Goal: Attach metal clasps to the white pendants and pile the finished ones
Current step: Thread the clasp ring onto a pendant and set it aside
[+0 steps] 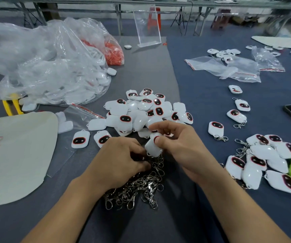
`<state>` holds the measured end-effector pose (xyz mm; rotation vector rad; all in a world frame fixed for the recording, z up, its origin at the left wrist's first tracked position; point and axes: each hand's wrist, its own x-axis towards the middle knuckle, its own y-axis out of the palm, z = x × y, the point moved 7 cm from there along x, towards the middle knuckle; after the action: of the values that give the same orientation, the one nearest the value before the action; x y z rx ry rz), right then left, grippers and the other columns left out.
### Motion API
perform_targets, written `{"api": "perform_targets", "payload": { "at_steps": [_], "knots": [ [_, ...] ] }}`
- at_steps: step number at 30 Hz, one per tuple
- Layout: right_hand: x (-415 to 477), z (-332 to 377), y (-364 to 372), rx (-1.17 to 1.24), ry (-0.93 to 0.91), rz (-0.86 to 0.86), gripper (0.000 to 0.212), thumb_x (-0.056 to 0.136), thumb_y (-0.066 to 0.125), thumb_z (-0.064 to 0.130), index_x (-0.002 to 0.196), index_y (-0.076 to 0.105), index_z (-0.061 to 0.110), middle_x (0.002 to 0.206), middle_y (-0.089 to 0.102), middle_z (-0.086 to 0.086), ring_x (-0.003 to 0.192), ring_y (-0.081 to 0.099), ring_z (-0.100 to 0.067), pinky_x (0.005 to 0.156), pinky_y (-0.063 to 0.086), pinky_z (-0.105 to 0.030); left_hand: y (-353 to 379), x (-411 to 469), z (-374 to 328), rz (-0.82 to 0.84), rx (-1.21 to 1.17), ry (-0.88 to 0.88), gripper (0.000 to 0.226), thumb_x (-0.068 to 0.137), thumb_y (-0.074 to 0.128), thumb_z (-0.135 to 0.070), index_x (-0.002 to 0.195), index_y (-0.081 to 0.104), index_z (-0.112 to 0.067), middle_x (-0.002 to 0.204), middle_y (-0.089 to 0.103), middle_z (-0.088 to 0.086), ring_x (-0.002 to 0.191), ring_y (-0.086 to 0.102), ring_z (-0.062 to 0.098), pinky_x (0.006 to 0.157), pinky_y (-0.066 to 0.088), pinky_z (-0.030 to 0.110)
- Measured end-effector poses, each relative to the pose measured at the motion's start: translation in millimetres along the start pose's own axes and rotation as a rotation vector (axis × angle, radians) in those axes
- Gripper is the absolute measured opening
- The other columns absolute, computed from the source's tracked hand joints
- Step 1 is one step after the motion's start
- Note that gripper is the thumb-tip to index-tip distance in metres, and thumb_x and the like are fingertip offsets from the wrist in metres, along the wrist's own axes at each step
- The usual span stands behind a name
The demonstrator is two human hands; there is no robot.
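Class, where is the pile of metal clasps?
In the head view, the clasp pile lies low centre, partly beneath the left hand, just below the held pendant.

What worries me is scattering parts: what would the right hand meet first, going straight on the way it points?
Probably the loose pendant pile just beyond its fingertips: the right hand, pinching one pendant, points forward and left at it. Depth is unclear.
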<state>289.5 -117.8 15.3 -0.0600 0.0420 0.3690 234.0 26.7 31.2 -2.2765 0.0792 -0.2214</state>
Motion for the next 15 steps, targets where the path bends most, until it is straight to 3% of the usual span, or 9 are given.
{"api": "perform_targets", "payload": {
  "at_steps": [2, 4, 6, 9, 13, 15],
  "knots": [
    [0.5, 2.2, -1.7, -0.054, -0.035, -0.015, 0.030, 0.089, 0.071, 0.000, 0.102, 0.079, 0.025, 0.081, 0.062, 0.013, 0.073, 0.054, -0.009, 0.071, 0.047, -0.020, -1.1, -0.7, 0.1, -0.049, 0.036, 0.027, 0.009, 0.076, 0.076, -0.040, 0.082, 0.077, -0.033, 0.079, 0.067, -0.017, 0.075, 0.063, 0.005, 0.071, 0.049, 0.032],
    [1.2, 4.0, -4.5, -0.090, -0.028, -0.022, 0.022, 0.091, 0.072, 0.005, 0.101, 0.080, 0.022, 0.077, 0.065, 0.013, 0.073, 0.060, -0.008, 0.068, 0.051, -0.020, -5.7, -2.9, -2.9, -0.128, 0.091, 0.053, 0.021, 0.081, 0.068, -0.045, 0.079, 0.078, -0.027, 0.077, 0.068, -0.015, 0.074, 0.062, 0.007, 0.071, 0.049, 0.037],
    [1.2, 4.2, -3.5, -0.003, 0.028, 0.005, 0.014, 0.096, 0.067, 0.006, 0.099, 0.079, 0.013, 0.079, 0.072, 0.003, 0.072, 0.069, -0.014, 0.065, 0.057, -0.024, -14.1, -4.7, -5.7, -0.237, 0.106, 0.062, 0.018, 0.083, 0.067, -0.041, 0.080, 0.080, -0.028, 0.078, 0.071, -0.016, 0.075, 0.063, 0.006, 0.071, 0.050, 0.036],
    [0.4, 5.2, -2.4, 0.106, 0.092, 0.016, 0.013, 0.102, 0.059, 0.006, 0.099, 0.071, 0.005, 0.082, 0.072, -0.010, 0.066, 0.068, -0.020, 0.060, 0.061, -0.030, -24.6, -9.0, -4.5, -0.382, 0.084, -0.020, 0.003, 0.080, 0.079, -0.031, 0.080, 0.080, -0.033, 0.076, 0.072, -0.020, 0.073, 0.065, 0.002, 0.071, 0.052, 0.033],
    [0.6, 1.8, 0.3, 0.267, 0.179, 0.042, 0.011, 0.104, 0.053, 0.004, 0.097, 0.057, 0.011, 0.085, 0.062, -0.014, 0.067, 0.071, -0.024, 0.055, 0.058, -0.029, -29.8, -12.9, 3.3, -0.456, -0.007, -0.160, 0.011, 0.072, 0.078, -0.037, 0.080, 0.075, -0.045, 0.070, 0.068, -0.033, 0.068, 0.066, -0.008, 0.070, 0.056, 0.028],
    [0.3, 1.4, 6.1, 0.325, 0.195, 0.114, 0.017, 0.099, 0.055, -0.003, 0.100, 0.056, 0.014, 0.086, 0.062, -0.010, 0.069, 0.070, -0.023, 0.055, 0.056, -0.026, -28.8, -12.1, 6.4, -0.467, -0.096, -0.198, 0.012, 0.074, 0.075, -0.041, 0.083, 0.073, -0.048, 0.066, 0.068, -0.031, 0.064, 0.067, -0.007, 0.068, 0.058, 0.028]
  ]
}}
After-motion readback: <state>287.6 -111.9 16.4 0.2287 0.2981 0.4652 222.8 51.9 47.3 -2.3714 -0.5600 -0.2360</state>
